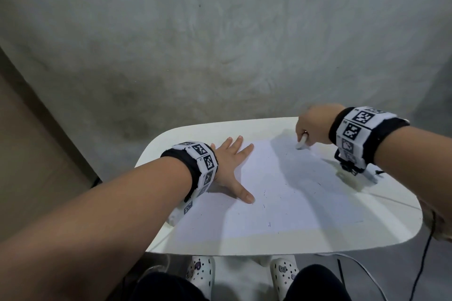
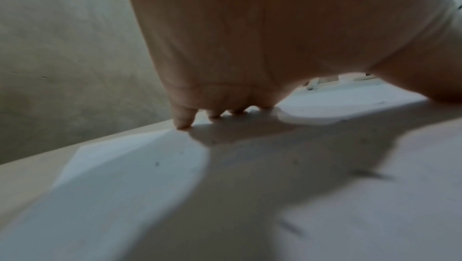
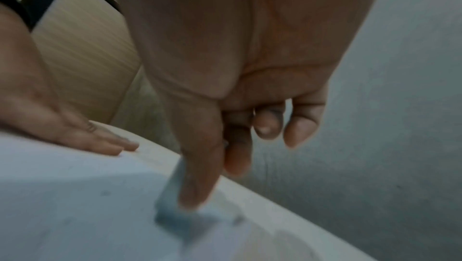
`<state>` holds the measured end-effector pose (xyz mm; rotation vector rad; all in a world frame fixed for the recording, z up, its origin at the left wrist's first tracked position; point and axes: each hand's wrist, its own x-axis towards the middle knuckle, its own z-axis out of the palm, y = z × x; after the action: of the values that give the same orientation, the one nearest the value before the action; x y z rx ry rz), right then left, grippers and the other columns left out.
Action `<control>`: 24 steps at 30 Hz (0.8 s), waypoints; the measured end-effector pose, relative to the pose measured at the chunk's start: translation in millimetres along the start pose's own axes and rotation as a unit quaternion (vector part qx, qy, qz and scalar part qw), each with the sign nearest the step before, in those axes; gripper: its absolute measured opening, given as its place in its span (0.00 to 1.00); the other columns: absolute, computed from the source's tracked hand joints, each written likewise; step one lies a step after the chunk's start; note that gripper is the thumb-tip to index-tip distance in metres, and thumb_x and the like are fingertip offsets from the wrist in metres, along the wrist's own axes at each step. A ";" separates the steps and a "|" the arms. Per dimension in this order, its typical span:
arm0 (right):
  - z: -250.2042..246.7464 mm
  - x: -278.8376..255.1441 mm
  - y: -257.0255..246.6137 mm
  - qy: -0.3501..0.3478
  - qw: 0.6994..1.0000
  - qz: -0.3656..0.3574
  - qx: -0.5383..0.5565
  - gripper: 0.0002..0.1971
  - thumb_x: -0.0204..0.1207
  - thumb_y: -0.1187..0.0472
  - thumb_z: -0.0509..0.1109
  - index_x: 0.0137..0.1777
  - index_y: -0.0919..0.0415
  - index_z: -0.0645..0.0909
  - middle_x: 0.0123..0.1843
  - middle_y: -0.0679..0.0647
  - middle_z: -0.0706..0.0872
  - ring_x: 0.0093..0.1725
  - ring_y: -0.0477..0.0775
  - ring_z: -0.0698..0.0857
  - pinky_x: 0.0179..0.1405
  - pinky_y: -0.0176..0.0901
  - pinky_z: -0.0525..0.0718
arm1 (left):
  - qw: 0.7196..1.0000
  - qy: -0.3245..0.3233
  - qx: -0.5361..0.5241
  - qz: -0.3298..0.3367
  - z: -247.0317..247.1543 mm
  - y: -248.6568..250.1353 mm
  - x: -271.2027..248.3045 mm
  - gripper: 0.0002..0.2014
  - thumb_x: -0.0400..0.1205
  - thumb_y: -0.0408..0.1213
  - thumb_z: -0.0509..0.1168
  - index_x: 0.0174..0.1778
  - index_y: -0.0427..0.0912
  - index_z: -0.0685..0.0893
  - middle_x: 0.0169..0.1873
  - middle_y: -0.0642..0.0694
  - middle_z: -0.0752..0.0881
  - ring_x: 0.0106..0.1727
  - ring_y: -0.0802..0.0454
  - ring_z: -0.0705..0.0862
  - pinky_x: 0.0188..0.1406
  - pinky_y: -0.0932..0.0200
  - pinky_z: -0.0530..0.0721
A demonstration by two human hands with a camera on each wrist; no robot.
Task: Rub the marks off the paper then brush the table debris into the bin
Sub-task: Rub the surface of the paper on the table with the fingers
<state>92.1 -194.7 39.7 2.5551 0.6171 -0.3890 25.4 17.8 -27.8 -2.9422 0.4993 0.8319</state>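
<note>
my left hand (image 1: 227, 168) lies flat on the left part of the paper (image 1: 281, 193), fingers straight and spread, thumb stretched toward the near edge, palm pressing the sheet down. from the left wrist view i see the fingertips (image 2: 183, 122) touching down at the far edge of the sheet, the palm arched a little above it. my right hand (image 1: 314, 127) is at the far right corner of the paper, pinching a small white eraser (image 1: 301, 143) between thumb and forefinger, the other fingers loosely curled behind. in the right wrist view the thumb runs down the eraser (image 3: 175, 204) and its lower end meets the paper, grey smudging on that end (the picture is blurred there, so i can't tell more of its shape). both wrists wear bands with black and white marker squares (image 1: 204, 161).

the paper lies on a small white table (image 1: 195, 244) with rounded corners, taking up most of the top. short dark marks (image 1: 264, 193) and specks are scattered over the middle and near part of the sheet. beyond the table is a grey floor. under the near edge i see my white clogs (image 1: 200, 273) and dark trousers, and a dark cable (image 1: 422, 259) hangs off the right side
</note>
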 end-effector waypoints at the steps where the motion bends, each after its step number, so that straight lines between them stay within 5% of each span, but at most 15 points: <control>1: -4.8 0.5 -0.7 -0.016 1.000 0.007 0.000 0.04 0.75 0.59 0.70 0.43 0.51 0.86 0.39 0.47 0.83 0.46 0.57 0.80 0.44 0.39 0.75 | 1.000 0.000 -0.001 -0.001 0.3 0.3 -0.3 0.66 0.66 0.73 0.70 0.82 0.56 0.27 0.82 0.49 0.25 0.83 0.46 0.27 0.81 0.31 0.38; 4: -15.7 6.5 -24.9 0.045 0.998 -0.011 0.041 0.08 0.72 0.57 0.71 0.49 0.53 0.88 0.43 0.54 0.86 0.45 0.59 0.83 0.45 0.40 0.80 | 1.000 -0.001 0.001 0.000 0.2 0.8 -0.8 0.66 0.66 0.73 0.70 0.82 0.56 0.27 0.82 0.49 0.24 0.83 0.46 0.27 0.81 0.31 0.38; 6: -18.2 11.3 -48.2 0.068 0.996 -0.042 0.036 0.07 0.70 0.61 0.66 0.39 0.57 0.86 0.38 0.62 0.81 0.38 0.60 0.75 0.33 0.37 0.72 | 1.000 -0.002 0.000 0.000 -0.5 0.1 -1.1 0.65 0.67 0.73 0.70 0.83 0.56 0.27 0.82 0.49 0.25 0.83 0.46 0.27 0.81 0.31 0.38; 8: -17.9 11.2 -55.0 0.071 0.996 -0.056 0.007 0.06 0.69 0.62 0.64 0.33 0.55 0.79 0.33 0.55 0.77 0.37 0.59 0.72 0.33 0.37 0.70 | 1.000 -0.003 -0.004 -0.002 -1.0 -0.4 -0.8 0.65 0.67 0.72 0.71 0.83 0.57 0.27 0.82 0.49 0.25 0.83 0.46 0.27 0.81 0.30 0.38; 15: -18.3 2.4 -14.9 -0.057 0.997 0.027 -0.047 0.07 0.75 0.61 0.70 0.49 0.57 0.87 0.38 0.50 0.82 0.37 0.56 0.78 0.41 0.38 0.75 | 1.000 -0.001 -0.003 -0.003 -1.4 2.8 -2.5 0.65 0.68 0.71 0.71 0.83 0.55 0.27 0.82 0.49 0.25 0.83 0.47 0.27 0.82 0.31 0.39; 18: -20.1 6.3 -37.2 0.022 1.000 -0.017 -0.003 0.11 0.75 0.58 0.68 0.53 0.56 0.88 0.45 0.52 0.86 0.45 0.59 0.84 0.43 0.40 0.78 | 1.000 0.001 0.001 -0.001 -0.3 1.4 -2.0 0.65 0.68 0.72 0.70 0.83 0.56 0.27 0.82 0.49 0.25 0.83 0.46 0.27 0.82 0.31 0.39; 20: -15.4 5.2 -50.1 0.096 0.993 -0.069 0.008 0.11 0.72 0.60 0.64 0.49 0.57 0.87 0.39 0.52 0.80 0.39 0.59 0.76 0.34 0.37 0.71 | 1.000 0.000 -0.003 0.000 -0.9 0.7 -1.9 0.65 0.68 0.72 0.71 0.83 0.56 0.27 0.82 0.49 0.25 0.83 0.46 0.27 0.81 0.30 0.39; 24: -0.4 -7.9 -30.2 0.090 0.993 -0.079 -0.013 0.10 0.72 0.60 0.67 0.50 0.51 0.86 0.49 0.49 0.87 0.47 0.58 0.82 0.40 0.38 0.70 | 1.000 0.001 -0.003 -0.004 -1.7 2.3 -2.2 0.65 0.68 0.70 0.71 0.83 0.56 0.28 0.82 0.49 0.25 0.84 0.47 0.27 0.81 0.30 0.40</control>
<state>70.6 -173.7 31.4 2.5423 0.8884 -0.2021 23.8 16.0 -25.1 -2.9499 0.4857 0.8307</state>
